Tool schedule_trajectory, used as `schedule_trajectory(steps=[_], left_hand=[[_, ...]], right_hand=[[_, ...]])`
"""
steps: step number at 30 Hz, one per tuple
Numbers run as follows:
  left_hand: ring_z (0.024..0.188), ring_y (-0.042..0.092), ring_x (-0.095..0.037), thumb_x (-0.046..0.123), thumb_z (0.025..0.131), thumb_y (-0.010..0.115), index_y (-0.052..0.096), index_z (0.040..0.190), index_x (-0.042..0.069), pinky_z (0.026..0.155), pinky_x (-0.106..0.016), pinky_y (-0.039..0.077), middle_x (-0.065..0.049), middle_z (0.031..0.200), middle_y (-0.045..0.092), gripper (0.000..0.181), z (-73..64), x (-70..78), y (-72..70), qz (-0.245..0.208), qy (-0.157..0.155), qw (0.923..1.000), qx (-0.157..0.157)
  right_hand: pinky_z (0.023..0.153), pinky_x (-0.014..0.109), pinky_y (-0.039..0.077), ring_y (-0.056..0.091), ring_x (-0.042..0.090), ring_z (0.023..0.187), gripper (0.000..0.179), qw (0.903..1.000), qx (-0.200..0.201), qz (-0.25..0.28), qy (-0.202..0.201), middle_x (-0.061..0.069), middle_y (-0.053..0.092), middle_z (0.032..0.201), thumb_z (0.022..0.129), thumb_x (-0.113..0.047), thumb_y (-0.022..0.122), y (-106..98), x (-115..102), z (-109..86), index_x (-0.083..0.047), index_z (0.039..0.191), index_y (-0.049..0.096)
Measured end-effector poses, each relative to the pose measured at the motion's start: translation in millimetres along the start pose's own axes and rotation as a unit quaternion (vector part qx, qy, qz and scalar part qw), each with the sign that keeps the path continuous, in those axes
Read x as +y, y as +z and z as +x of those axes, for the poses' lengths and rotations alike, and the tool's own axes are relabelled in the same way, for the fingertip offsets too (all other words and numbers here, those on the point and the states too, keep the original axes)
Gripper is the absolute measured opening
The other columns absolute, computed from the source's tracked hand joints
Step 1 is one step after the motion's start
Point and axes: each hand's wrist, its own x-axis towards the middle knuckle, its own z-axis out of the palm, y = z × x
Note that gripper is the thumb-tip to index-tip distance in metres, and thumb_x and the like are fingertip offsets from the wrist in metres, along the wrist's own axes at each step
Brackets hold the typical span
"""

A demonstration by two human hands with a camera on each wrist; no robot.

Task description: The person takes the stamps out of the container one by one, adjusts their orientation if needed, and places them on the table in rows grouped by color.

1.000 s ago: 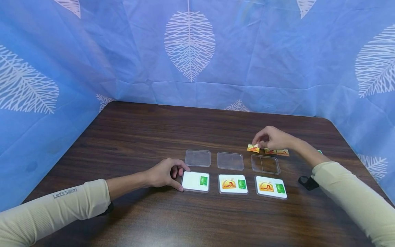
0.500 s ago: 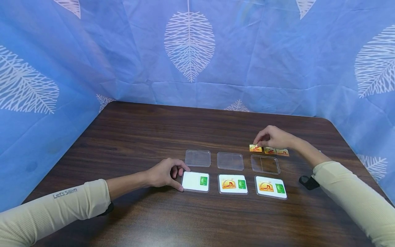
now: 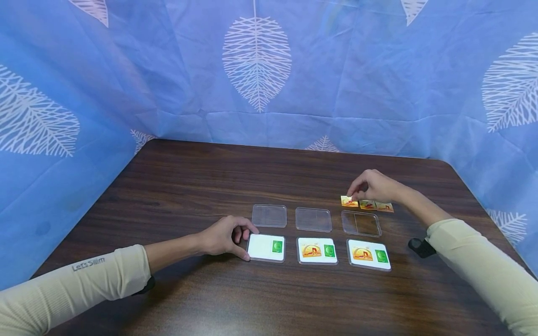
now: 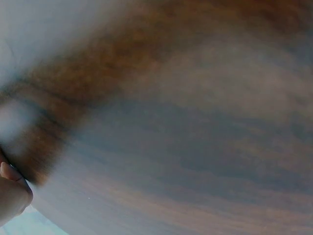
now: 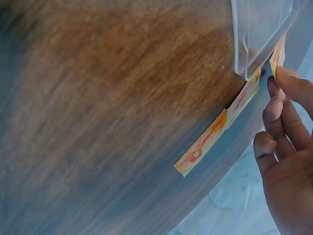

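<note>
My right hand (image 3: 375, 186) pinches a yellow-orange postage stamp (image 3: 348, 202) by its top edge between thumb and finger, over the far right of the table. The right wrist view shows this stamp (image 5: 278, 55) edge-on at the fingertips. Two similar stamps (image 5: 202, 143) lie end to end below the right hand. My left hand (image 3: 222, 235) holds the left side of a clear plastic case (image 3: 260, 246), thumb and forefinger at its corners. That case has a white insert with one green stamp (image 3: 277, 246). In the left wrist view only part of the hand (image 4: 14, 193) shows.
Two more cases, the middle one (image 3: 302, 242) and the right one (image 3: 370, 246), each show an orange and a green stamp. Behind the row lie three clear lids (image 3: 269, 215) on the dark wooden table (image 3: 201, 298). A blue leaf-patterned cloth (image 3: 176, 84) surrounds the table.
The right hand has shifted slightly to the right with the pinched stamp, which has turned a little straighter. The left hand stays at the left case.
</note>
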Motion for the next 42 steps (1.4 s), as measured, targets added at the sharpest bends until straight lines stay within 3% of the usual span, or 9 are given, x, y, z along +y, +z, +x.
schedule_trajectory(steps=[16, 21, 26, 42], left_hand=[[0.072, 0.045, -0.010, 0.000, 0.074, 0.091, 0.068, 0.117, -0.008, 0.068, -0.022, 0.041, -0.002, 0.087, 0.054, 0.049, 1.3, -1.8, -0.3, 0.003, 0.001, 1.0000, -0.003], [0.071, 0.046, -0.011, 0.000, 0.074, 0.091, 0.068, 0.117, -0.007, 0.068, -0.022, 0.041, -0.002, 0.087, 0.055, 0.049, 0.8, -0.1, -0.5, 0.006, -0.001, 1.0000, -0.003], [0.071, 0.046, -0.011, 0.000, 0.074, 0.091, 0.068, 0.117, -0.007, 0.067, -0.022, 0.041, -0.002, 0.087, 0.055, 0.049, 0.5, 0.9, -0.6, 0.004, -0.003, 1.0000, -0.003], [0.072, 0.046, -0.011, -0.001, 0.074, 0.091, 0.068, 0.117, -0.008, 0.068, -0.023, 0.042, -0.002, 0.087, 0.055, 0.049, 0.4, 1.8, -0.4, 0.004, 0.001, 1.0000, -0.004]], right_hand=[[0.061, 0.026, 0.045, 0.053, 0.012, 0.068, 0.018, 0.9996, 0.002, -0.028, -0.002, -0.003, 0.070, 0.080, 0.088, 0.010, 0.072, 3.9, 0.6, 1.4, -0.006, 0.089, 0.080], [0.060, 0.025, 0.044, 0.051, 0.009, 0.065, 0.009, 0.9998, 0.002, -0.020, -0.001, -0.006, 0.064, 0.075, 0.085, 0.000, 0.082, 6.4, 2.9, 1.5, -0.007, 0.089, 0.079], [0.061, 0.025, 0.043, 0.050, 0.008, 0.065, 0.013, 0.9996, 0.005, -0.028, -0.002, -0.007, 0.059, 0.073, 0.082, -0.010, 0.088, 7.7, 4.2, 1.6, -0.009, 0.089, 0.077], [0.064, 0.027, 0.044, 0.051, 0.013, 0.069, 0.013, 0.9995, -0.017, -0.021, 0.019, -0.003, 0.060, 0.078, 0.083, -0.001, 0.083, 3.6, -1.2, -1.8, -0.007, 0.093, 0.077]])
